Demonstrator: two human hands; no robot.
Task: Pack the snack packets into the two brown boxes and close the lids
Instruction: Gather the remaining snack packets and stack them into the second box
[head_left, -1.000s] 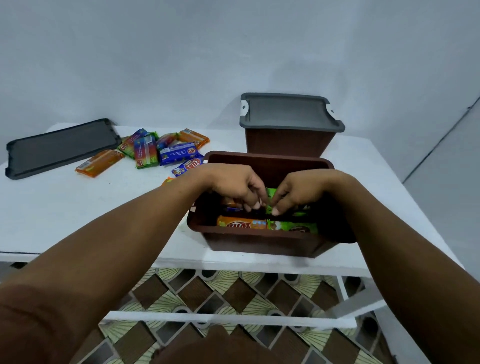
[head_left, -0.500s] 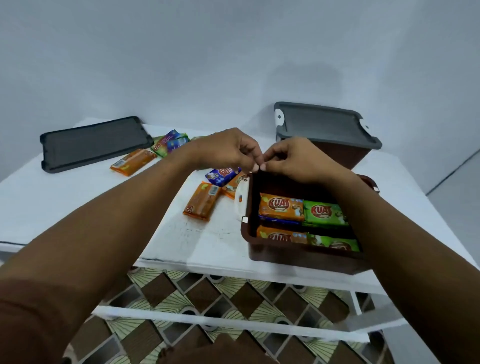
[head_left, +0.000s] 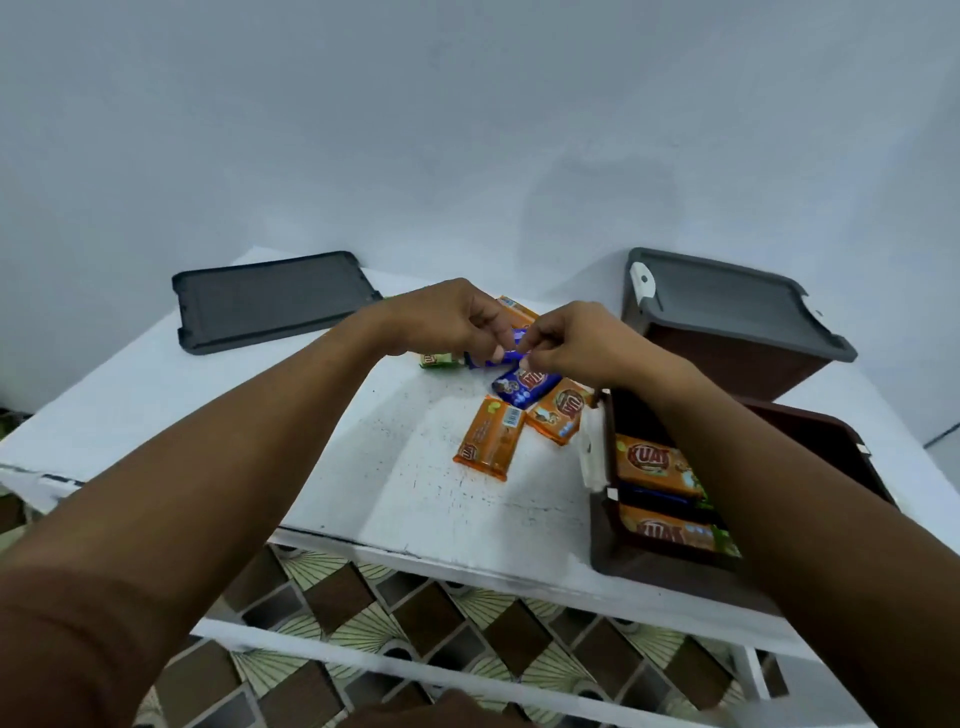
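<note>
loose glossy foil snack packets (head_left: 488, 436) lie on the white table (head_left: 363, 467), left of the open brown plastic box (head_left: 605, 525). left hand (head_left: 452, 317) and right hand (head_left: 576, 343) curl over a blue packet (head_left: 524, 387); pinch: cannot tell. likely light, slippery, crushable; grip long edges.

Your bench (head_left: 389, 493) is white, its top scuffed with dark specks. At its far left a grey lid (head_left: 275, 299) lies flat. At the far right stands a closed box (head_left: 737, 364), brown and grey-topped. An open box (head_left: 602, 525) sits by the near right edge. Between them lie loose packets: an orange packet (head_left: 491, 436) nearest you, a second orange packet (head_left: 558, 410) beside it, a blue packet (head_left: 522, 387) just behind, and a green packet (head_left: 440, 359) further left.
</note>
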